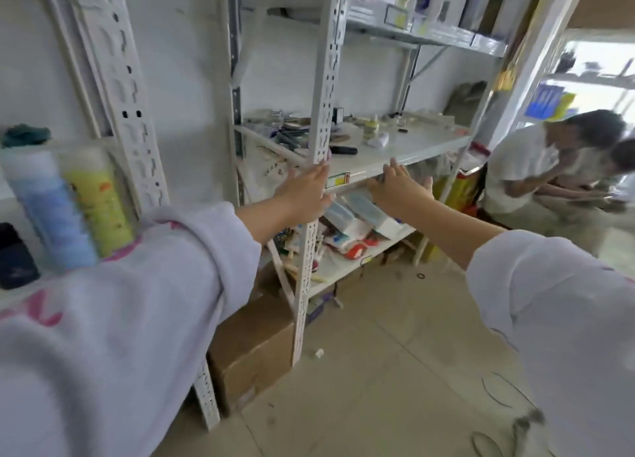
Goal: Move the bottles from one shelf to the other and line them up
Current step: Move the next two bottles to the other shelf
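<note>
Two bottles stand on the left shelf: a pale blue bottle (48,209) with a white cap and a yellow-green bottle (99,205) beside it. My left hand (304,193) reaches forward with straight fingers, against the white upright post of the right shelf unit (422,147). My right hand (398,185) is stretched out flat at the front edge of that middle shelf. Neither hand holds anything. A small yellowish bottle (370,126) stands on the middle shelf among clutter.
The middle shelf carries tools, a black item (343,150) and small odds. Packets fill the lower shelf (357,223). A cardboard box (254,350) sits on the floor by the post. Two people (536,175) sit at the right.
</note>
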